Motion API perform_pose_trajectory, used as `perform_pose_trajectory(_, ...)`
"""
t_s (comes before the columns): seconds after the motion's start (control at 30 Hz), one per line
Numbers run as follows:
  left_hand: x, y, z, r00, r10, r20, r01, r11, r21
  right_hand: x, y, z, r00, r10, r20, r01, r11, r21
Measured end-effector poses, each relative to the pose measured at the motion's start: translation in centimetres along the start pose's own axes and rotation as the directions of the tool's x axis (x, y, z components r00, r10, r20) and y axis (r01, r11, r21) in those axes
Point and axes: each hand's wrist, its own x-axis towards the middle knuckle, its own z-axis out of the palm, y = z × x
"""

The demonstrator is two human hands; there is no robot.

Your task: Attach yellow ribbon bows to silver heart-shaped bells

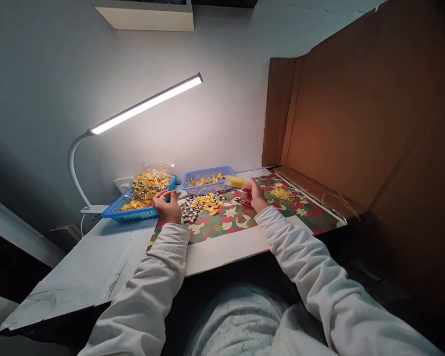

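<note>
A yellow roll (pixel 238 182) is being gripped at one end by the fingers of the right hand (pixel 258 195), over the patterned mat (pixel 241 221), near the purple basket (pixel 204 189). The left hand (pixel 166 206) is being held with thumb and finger close; whether anything tiny is being pinched cannot be told. The roll could be dropped if it is being gripped too loosely. Silver beads (pixel 190 214) could be scattered by a bumping left hand.

A slim white desk lamp (pixel 146 105) is lighting a makeshift craft corner, where a blue plastic basket (pixel 143 215) is holding small yellow and silver pieces (pixel 150 182).
</note>
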Motion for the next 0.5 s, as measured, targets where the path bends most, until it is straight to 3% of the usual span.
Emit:
perform_pose_trajectory(0.13,0.9,-0.1,-0.5,0.990,-0.057,-0.130,0.055,0.998,-0.024,0.8,-0.4,-0.5,0.994,0.059,-0.088,-0.048,0.991,0.126)
perform_pose_trajectory(0.3,1.8,-0.1,-0.8,0.959,-0.157,-0.238,0.143,0.987,-0.076,1.0,-0.5,-0.6,0.991,0.036,-0.129,-0.017,0.990,0.143)
perform_pose_trajectory(0.37,1.7,0.1,-0.6,0.967,-0.221,-0.130,0.196,0.964,-0.180,0.6,-0.5,-0.3,0.992,0.040,-0.117,-0.023,0.989,0.144)
perform_pose_trajectory(0.43,1.2,0.7,-0.1,0.963,-0.245,0.115,0.269,0.919,-0.289,0.1,-0.4,0.0,0.997,0.067,-0.039,-0.061,0.989,0.135)
perform_pose_trajectory(0.5,0.1,1.6,0.4,0.887,-0.191,0.421,0.347,0.877,-0.333,-0.5,-0.3,0.3,0.991,0.107,0.084,-0.116,0.988,0.102)
